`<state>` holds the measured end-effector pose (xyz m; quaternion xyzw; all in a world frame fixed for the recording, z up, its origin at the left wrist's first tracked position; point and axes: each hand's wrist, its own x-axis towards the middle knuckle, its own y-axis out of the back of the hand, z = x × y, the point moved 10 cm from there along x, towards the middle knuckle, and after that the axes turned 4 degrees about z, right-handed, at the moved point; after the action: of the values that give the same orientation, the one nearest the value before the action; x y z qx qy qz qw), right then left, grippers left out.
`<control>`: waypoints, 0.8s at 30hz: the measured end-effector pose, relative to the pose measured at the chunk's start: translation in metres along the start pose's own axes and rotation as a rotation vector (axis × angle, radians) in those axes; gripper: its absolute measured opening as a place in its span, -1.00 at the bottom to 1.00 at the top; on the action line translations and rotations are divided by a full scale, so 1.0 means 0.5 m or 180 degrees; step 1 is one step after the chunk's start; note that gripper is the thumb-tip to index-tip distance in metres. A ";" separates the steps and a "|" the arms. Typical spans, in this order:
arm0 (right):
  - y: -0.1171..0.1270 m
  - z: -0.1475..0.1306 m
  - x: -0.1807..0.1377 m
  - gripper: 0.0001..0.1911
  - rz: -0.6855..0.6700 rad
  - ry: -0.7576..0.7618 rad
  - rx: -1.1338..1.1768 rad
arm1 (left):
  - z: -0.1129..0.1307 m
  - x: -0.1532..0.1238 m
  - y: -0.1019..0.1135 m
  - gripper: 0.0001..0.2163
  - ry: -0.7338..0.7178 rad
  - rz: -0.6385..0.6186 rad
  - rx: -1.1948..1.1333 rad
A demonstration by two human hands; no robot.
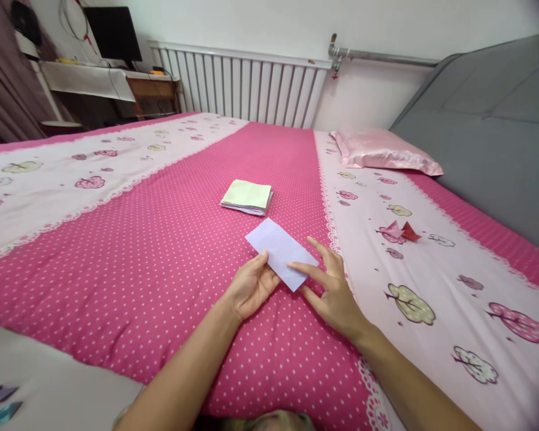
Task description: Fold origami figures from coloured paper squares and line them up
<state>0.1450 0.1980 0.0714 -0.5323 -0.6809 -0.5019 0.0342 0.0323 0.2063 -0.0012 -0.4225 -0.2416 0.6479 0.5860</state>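
Observation:
A lavender sheet of paper (280, 250), rectangular and seemingly folded, is held above the pink dotted bedspread. My left hand (251, 286) grips its near left edge, thumb on top and fingers beneath. Over the paper's right part is my right hand (335, 293), its fingers spread. The right index fingertip rests on the paper's surface, and the right thumb is by its near corner. Just beyond lies a stack of square paper (247, 196), pale yellow on top with other colours below.
Two small folded paper pieces, one pink (393, 230) and one red (410, 232), lie to the right. Blurred folded pieces (2, 413) sit on a grey surface at lower left. A pink pillow (384, 149), grey headboard (485, 126), radiator (247, 84) and desk with a monitor (112, 35) stand farther off.

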 end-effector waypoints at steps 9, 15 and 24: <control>0.025 0.009 0.004 -0.69 0.0293 -0.0065 0.0250 | -0.018 -0.014 -0.026 -0.74 0.0213 -0.0457 0.0235; 0.023 0.027 0.003 -0.61 0.0304 -0.0280 0.0574 | -0.017 -0.012 -0.013 -0.75 0.0167 -0.0344 0.0592; 0.009 0.040 0.004 -0.77 0.0113 -0.0451 0.0636 | -0.013 -0.006 0.005 -0.84 0.0040 0.0097 0.0663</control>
<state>0.1573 0.2136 0.0657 -0.5723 -0.7187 -0.3920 0.0478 0.0363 0.2017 -0.0060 -0.3669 -0.1628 0.6757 0.6183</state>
